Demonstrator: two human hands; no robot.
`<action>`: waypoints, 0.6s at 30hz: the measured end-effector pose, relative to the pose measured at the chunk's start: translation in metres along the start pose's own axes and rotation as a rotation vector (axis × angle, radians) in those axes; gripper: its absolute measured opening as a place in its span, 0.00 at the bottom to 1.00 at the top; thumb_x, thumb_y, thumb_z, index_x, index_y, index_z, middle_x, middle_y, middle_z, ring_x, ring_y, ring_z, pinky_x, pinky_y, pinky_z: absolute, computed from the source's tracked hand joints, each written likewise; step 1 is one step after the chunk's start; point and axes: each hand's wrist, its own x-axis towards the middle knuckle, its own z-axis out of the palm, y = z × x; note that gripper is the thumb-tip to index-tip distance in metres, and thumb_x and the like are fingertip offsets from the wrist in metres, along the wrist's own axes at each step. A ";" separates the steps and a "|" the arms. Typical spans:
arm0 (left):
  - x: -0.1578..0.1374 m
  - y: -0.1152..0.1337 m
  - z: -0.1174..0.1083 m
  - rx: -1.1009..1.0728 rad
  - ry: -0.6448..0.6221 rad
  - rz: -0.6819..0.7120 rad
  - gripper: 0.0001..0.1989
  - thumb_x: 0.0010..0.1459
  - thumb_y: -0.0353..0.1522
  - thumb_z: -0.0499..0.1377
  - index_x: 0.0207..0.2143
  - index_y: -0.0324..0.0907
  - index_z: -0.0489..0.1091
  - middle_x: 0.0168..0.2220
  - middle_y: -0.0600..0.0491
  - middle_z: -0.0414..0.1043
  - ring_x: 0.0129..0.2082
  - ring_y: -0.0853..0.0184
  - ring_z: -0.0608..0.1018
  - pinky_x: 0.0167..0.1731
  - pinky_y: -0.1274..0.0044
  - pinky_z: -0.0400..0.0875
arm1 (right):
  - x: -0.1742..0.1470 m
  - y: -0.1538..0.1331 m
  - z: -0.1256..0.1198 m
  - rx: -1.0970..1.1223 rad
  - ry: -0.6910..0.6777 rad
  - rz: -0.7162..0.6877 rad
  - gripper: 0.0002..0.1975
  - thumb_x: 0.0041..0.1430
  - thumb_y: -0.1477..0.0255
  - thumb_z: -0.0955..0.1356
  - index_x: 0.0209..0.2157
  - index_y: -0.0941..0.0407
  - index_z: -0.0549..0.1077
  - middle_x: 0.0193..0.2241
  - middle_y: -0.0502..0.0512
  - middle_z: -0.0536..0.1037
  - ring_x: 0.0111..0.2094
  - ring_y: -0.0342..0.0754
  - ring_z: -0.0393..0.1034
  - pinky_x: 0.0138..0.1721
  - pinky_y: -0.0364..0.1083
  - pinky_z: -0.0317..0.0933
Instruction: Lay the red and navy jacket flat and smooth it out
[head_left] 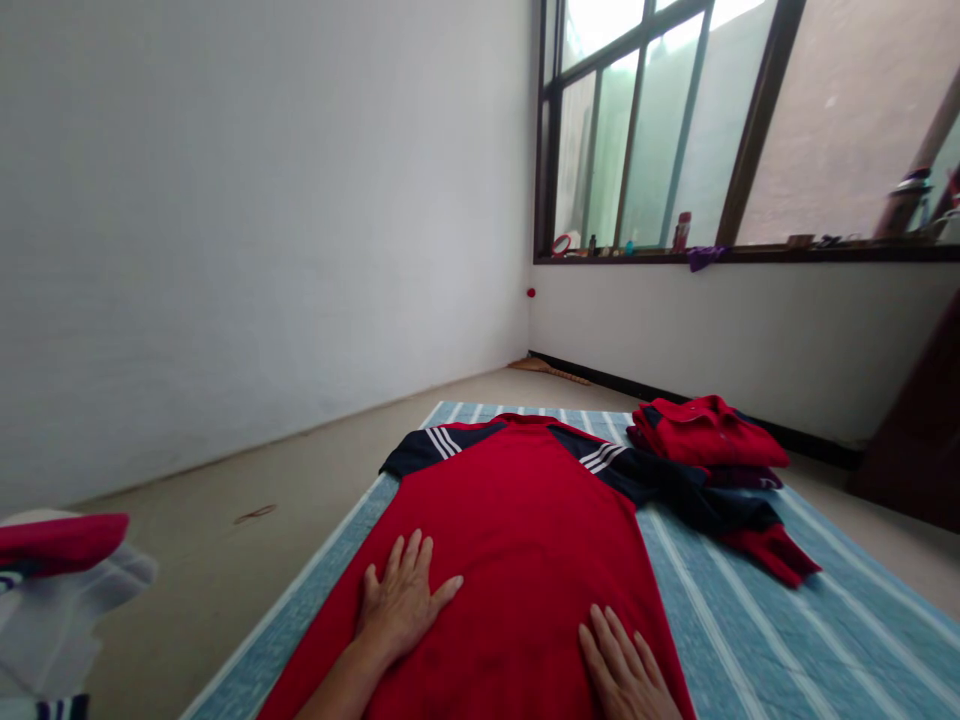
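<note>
Red short-sleeved jersey with navy striped shoulders (517, 520) lies flat on the blue striped mat (787, 640), left hand (401, 600) and right hand (622, 670) spread, palms down; smoothing outward evenly should clear wrinkles.

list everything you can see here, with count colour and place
shirt: 1, red with navy shoulders and white stripes, spread flat on the mat
mat: 1, blue with white stripes, on the floor
pile of clothes: 1, red and navy, on the mat right of the shirt
folded clothes: a few, red and white, at the left edge
window: 1, dark frame, upper right
small items on the sill: several, mixed colours, too small to name
left hand: 1, palm flat on the shirt
right hand: 1, palm flat on the shirt
</note>
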 end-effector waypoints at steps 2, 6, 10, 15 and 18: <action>0.000 0.000 0.001 -0.008 0.007 0.003 0.42 0.57 0.54 0.42 0.65 0.34 0.50 0.67 0.42 0.42 0.67 0.50 0.46 0.59 0.49 0.43 | 0.001 0.004 0.003 0.043 -0.065 -0.043 0.23 0.66 0.60 0.56 0.59 0.50 0.63 0.59 0.55 0.60 0.59 0.58 0.59 0.52 0.58 0.63; 0.000 0.001 0.000 -0.006 -0.001 -0.001 0.42 0.57 0.53 0.42 0.65 0.34 0.49 0.67 0.42 0.42 0.67 0.50 0.46 0.59 0.50 0.42 | 0.001 0.009 0.013 0.053 -0.035 -0.009 0.24 0.66 0.57 0.57 0.60 0.50 0.62 0.60 0.55 0.58 0.60 0.60 0.56 0.54 0.59 0.61; 0.000 0.001 -0.002 0.001 -0.024 -0.009 0.42 0.58 0.53 0.42 0.65 0.35 0.48 0.67 0.42 0.40 0.67 0.51 0.45 0.59 0.50 0.42 | 0.001 0.014 0.016 0.094 -0.054 -0.059 0.25 0.65 0.56 0.58 0.60 0.49 0.61 0.60 0.54 0.58 0.59 0.59 0.58 0.53 0.57 0.63; -0.002 0.002 -0.009 -0.026 -0.041 -0.020 0.42 0.58 0.53 0.41 0.65 0.35 0.47 0.68 0.43 0.39 0.67 0.52 0.45 0.60 0.51 0.43 | 0.002 0.004 0.004 0.002 -0.047 -0.016 0.24 0.66 0.58 0.56 0.59 0.51 0.63 0.60 0.56 0.59 0.59 0.59 0.58 0.54 0.58 0.62; -0.008 0.005 -0.014 -0.020 0.010 0.004 0.42 0.58 0.53 0.41 0.65 0.32 0.48 0.68 0.42 0.38 0.67 0.53 0.44 0.61 0.54 0.42 | 0.001 -0.006 -0.004 -0.048 0.005 0.021 0.24 0.67 0.59 0.55 0.57 0.52 0.66 0.59 0.56 0.62 0.59 0.59 0.59 0.54 0.60 0.61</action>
